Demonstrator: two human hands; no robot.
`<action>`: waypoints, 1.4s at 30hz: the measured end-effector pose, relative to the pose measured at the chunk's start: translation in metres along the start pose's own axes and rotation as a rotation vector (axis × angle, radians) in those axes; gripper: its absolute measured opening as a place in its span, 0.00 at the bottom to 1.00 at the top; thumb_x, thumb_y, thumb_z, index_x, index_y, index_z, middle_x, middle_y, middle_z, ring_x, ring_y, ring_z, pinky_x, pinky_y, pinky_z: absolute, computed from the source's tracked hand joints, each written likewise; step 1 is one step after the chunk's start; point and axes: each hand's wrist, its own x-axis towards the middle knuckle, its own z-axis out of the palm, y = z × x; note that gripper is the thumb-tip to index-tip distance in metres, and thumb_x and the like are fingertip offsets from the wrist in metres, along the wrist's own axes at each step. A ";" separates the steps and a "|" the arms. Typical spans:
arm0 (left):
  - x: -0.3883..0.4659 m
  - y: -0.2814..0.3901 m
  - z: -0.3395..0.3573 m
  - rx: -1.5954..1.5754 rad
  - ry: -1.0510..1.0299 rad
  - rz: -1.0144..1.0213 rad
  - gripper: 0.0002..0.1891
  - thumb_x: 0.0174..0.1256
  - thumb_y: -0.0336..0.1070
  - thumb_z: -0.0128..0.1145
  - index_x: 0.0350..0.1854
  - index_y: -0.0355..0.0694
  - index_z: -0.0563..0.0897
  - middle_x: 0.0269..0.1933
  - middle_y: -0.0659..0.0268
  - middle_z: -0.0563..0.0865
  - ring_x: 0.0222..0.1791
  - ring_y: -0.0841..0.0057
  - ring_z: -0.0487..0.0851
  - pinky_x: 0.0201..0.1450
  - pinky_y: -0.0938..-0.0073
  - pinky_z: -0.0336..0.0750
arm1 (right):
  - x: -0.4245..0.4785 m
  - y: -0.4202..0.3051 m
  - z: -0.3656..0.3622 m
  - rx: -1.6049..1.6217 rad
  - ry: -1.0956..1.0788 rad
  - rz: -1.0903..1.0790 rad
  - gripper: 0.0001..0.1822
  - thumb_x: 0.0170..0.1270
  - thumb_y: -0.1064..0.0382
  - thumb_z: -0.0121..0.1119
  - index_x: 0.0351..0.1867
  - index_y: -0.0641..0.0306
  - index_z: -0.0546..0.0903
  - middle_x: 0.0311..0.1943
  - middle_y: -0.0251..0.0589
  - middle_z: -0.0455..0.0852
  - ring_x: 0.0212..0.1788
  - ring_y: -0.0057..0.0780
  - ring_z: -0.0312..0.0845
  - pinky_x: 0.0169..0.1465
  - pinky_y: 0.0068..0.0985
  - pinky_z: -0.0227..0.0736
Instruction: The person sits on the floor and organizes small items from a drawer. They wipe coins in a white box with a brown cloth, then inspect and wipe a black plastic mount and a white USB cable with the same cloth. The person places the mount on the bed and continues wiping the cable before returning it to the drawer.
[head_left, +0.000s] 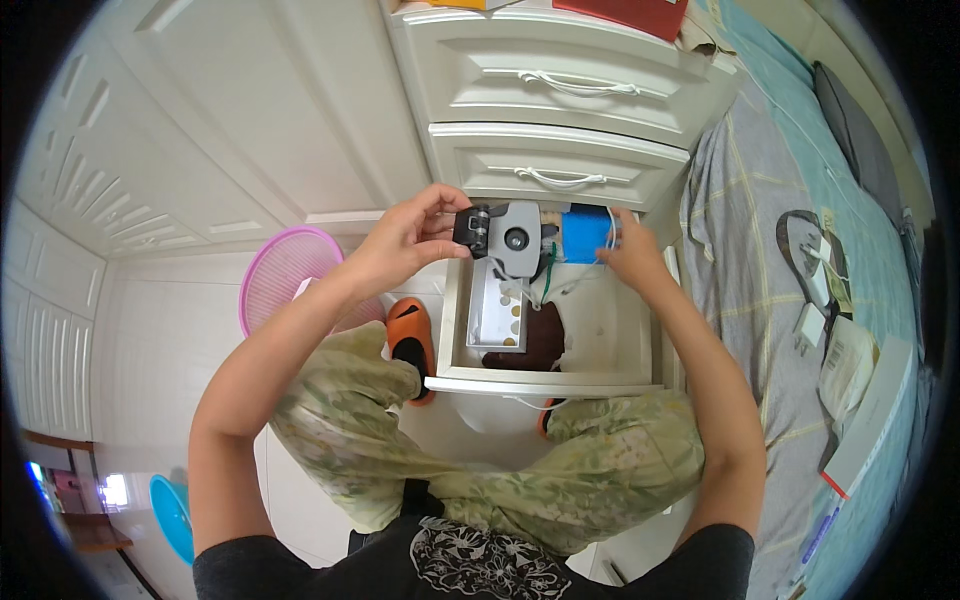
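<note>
My left hand (409, 244) grips the black hinged end of a grey-and-black device (516, 236), possibly a clamp or mount, above an open white drawer (600, 330). At the drawer's back, my right hand (636, 251) holds the right edge of a flat blue item (586, 234). A thin white cable (613, 225) loops beside its fingers and hangs toward the drawer's middle. Below the device, a white open box (495, 322) contains several coins. It partly covers a dark brown item (546, 337) on the drawer floor. A green cord (551, 270) hangs next to the device.
Two closed drawers with white handles (562, 178) rise above the open one. A pink basket (289, 262) stands on the floor at left, near an orange shoe (410, 337). At right, a bed (739, 315) bears chargers (811, 326) and a long white box (870, 412).
</note>
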 end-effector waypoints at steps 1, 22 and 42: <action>-0.001 -0.001 0.000 -0.053 0.022 0.011 0.20 0.62 0.20 0.60 0.54 0.36 0.70 0.53 0.65 0.79 0.54 0.78 0.80 0.59 0.78 0.74 | -0.001 -0.002 0.002 -0.032 0.066 -0.147 0.26 0.59 0.72 0.61 0.60 0.66 0.72 0.46 0.47 0.85 0.47 0.33 0.83 0.52 0.28 0.76; 0.011 0.000 0.016 -0.849 0.130 -0.219 0.15 0.77 0.37 0.46 0.54 0.29 0.67 0.57 0.44 0.78 0.59 0.59 0.80 0.64 0.64 0.78 | -0.010 -0.095 0.002 0.992 -0.100 -0.286 0.58 0.49 0.63 0.78 0.75 0.65 0.48 0.70 0.55 0.60 0.67 0.43 0.65 0.59 0.38 0.73; -0.004 0.007 0.025 -0.573 0.098 0.008 0.28 0.66 0.34 0.63 0.65 0.45 0.65 0.58 0.59 0.81 0.59 0.71 0.79 0.67 0.60 0.68 | -0.017 -0.108 -0.018 0.905 0.064 -0.579 0.41 0.61 0.83 0.53 0.74 0.59 0.51 0.64 0.48 0.70 0.61 0.31 0.73 0.60 0.27 0.74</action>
